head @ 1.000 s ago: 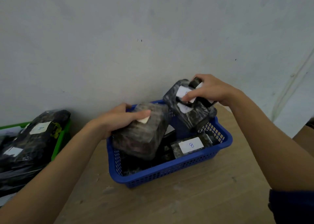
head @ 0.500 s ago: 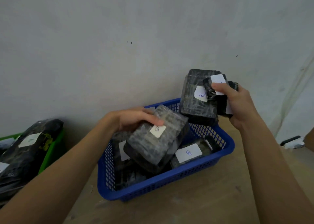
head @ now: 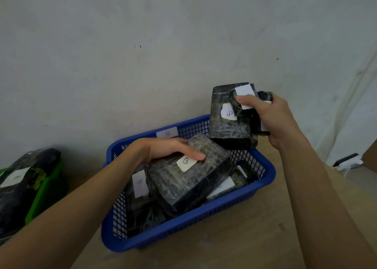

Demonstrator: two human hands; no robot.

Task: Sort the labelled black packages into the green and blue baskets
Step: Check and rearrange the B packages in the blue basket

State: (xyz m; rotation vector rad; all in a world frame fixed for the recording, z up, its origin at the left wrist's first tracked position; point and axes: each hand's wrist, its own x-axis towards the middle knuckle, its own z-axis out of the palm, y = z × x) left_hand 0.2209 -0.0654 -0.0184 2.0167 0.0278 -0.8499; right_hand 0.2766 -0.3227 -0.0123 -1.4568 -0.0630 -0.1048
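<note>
Fingers of the left hand lie flat and curled over the top of a large rectangular black plastic-wrapped package, the fingertips touching its white paper label marked "B". That package rests tilted on the pile inside the blue plastic mesh basket, its near corner lower than its far end. The right hand is closed around two things at once: a second blocky black wrapped package bearing a white "B" label, held upright above the basket's far right corner, and a smaller black wrapped bundle with a white label, pinned against it under the thumb. More black packages lie in the blue basket beneath, one at the left showing a "B" label and one at the right partly hidden. A white "B" tag is stuck on the basket's far rim. The basket stands on a light wooden tabletop against a pale grey wall. At the far left, a green plastic basket holds black bagged packages with white labels whose letters are too blurred to read.
</note>
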